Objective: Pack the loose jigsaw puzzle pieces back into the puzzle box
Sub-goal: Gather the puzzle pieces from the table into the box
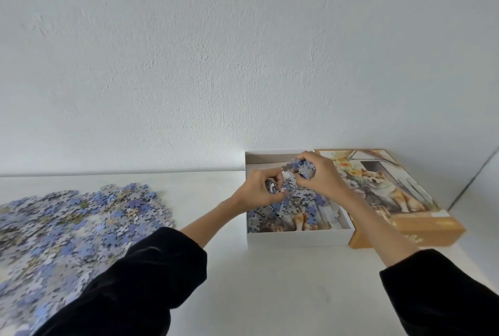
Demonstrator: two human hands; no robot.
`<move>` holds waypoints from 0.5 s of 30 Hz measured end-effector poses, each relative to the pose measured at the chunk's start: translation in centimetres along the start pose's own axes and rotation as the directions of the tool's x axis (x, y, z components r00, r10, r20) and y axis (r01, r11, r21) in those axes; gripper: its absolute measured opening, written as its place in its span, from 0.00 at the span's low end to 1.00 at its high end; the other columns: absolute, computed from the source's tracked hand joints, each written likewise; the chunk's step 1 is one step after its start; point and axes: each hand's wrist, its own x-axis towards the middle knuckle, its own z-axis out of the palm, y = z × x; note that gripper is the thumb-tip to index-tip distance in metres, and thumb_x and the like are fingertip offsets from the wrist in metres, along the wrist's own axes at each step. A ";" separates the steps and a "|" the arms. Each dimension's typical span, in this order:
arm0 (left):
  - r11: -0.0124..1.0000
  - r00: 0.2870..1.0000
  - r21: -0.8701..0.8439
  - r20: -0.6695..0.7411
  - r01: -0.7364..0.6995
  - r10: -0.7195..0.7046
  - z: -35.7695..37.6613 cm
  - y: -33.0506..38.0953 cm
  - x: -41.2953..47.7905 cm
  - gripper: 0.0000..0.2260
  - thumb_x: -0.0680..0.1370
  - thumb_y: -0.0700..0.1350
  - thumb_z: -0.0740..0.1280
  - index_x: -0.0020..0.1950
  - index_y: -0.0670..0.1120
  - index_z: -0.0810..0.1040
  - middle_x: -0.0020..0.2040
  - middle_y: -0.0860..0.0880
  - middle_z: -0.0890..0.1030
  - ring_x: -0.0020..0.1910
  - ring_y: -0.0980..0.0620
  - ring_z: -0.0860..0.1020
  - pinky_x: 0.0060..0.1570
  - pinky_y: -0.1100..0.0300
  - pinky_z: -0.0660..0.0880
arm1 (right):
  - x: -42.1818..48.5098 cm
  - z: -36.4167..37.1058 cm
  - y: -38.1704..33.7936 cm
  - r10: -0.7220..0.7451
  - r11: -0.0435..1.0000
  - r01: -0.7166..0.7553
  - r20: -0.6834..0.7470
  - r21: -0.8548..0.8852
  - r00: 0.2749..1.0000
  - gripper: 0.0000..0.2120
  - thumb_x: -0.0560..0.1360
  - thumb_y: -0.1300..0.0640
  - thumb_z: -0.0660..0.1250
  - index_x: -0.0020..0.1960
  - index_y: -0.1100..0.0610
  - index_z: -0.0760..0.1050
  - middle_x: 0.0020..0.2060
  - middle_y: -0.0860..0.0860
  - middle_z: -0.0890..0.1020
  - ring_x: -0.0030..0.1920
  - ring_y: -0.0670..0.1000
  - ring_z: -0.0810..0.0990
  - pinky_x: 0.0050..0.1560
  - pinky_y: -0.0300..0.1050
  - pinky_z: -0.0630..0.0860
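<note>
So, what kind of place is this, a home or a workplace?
Probably a room in a home, though I cannot be sure: a plain white table against a bare white wall, with a heap of loose puzzle pieces and an open puzzle box on it.

The white worktop [256, 295] carries a wide, loose heap of pieces [75, 222] on its left. On its right sits the open box [297, 238], its far side against the wall. The lid [421, 214], dog picture up, lies touching the box's right side.

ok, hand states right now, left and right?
Left hand: grips pieces over the box.
Right hand: grips a clump of pieces.
</note>
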 end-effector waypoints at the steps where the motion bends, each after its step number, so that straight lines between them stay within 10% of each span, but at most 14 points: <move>1: 1.000 1.000 -0.001 0.006 0.007 -0.007 0.1 -0.3 -0.1 0.14 0.70 0.37 0.71 0.34 0.52 0.70 0.33 0.53 0.74 0.32 0.43 0.73 0.36 0.52 0.71 | 0.1 0.2 0.1 0.000 1.000 0.000 -0.002 -0.002 1.000 0.16 0.68 0.61 0.71 0.56 0.60 0.75 0.47 0.49 0.77 0.50 0.50 0.76 0.51 0.36 0.68; 6: 1.000 0.999 0.017 0.049 0.010 -0.011 0.3 -1.5 -0.6 0.11 0.69 0.35 0.71 0.35 0.47 0.71 0.32 0.56 0.72 0.30 0.60 0.69 0.34 0.69 0.65 | 0.3 1.4 0.6 0.017 1.000 -0.016 0.012 -0.023 1.000 0.18 0.69 0.57 0.71 0.58 0.58 0.74 0.52 0.49 0.78 0.49 0.52 0.78 0.53 0.46 0.75; 15: 0.998 0.996 0.063 0.090 -0.022 0.017 0.6 -2.4 -0.2 0.10 0.68 0.36 0.71 0.36 0.47 0.71 0.32 0.55 0.73 0.31 0.58 0.68 0.35 0.67 0.65 | -0.4 2.3 1.1 0.005 1.000 -0.005 0.003 -0.020 1.000 0.17 0.70 0.61 0.70 0.58 0.61 0.74 0.53 0.53 0.79 0.54 0.50 0.76 0.50 0.27 0.63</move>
